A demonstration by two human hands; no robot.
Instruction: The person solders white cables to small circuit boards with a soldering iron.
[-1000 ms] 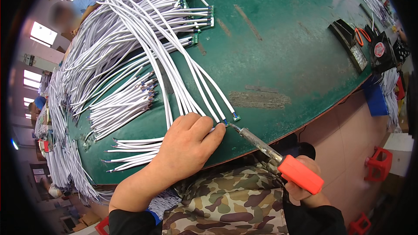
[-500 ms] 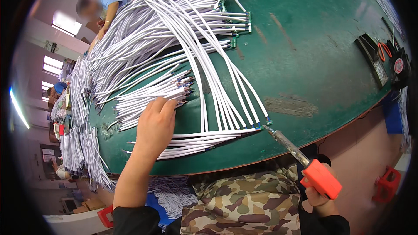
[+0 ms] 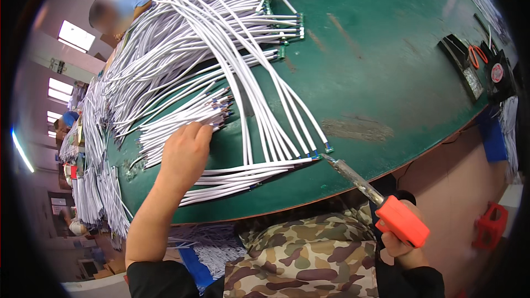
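My left hand (image 3: 185,154) reaches onto a bundle of loose white cables (image 3: 182,121) lying on the green table (image 3: 386,77), its fingertips at the cable ends. My right hand (image 3: 402,247) holds a soldering iron (image 3: 381,204) by its orange handle, off the table's front edge. The iron's metal tip points at the small connector ends (image 3: 317,154) of a fan of white cables near the table edge. A flat row of finished white cables (image 3: 243,176) lies between my two hands.
A large heap of white cables (image 3: 182,38) covers the left and far side of the table. A black stand with orange-handled scissors (image 3: 479,58) sits at the right edge. Another person (image 3: 118,14) sits at the far left. A worn patch (image 3: 356,129) marks the table.
My left hand has left the cable ends by the iron tip and moved left and away to the loose bundle. The iron has stayed near the connector ends.
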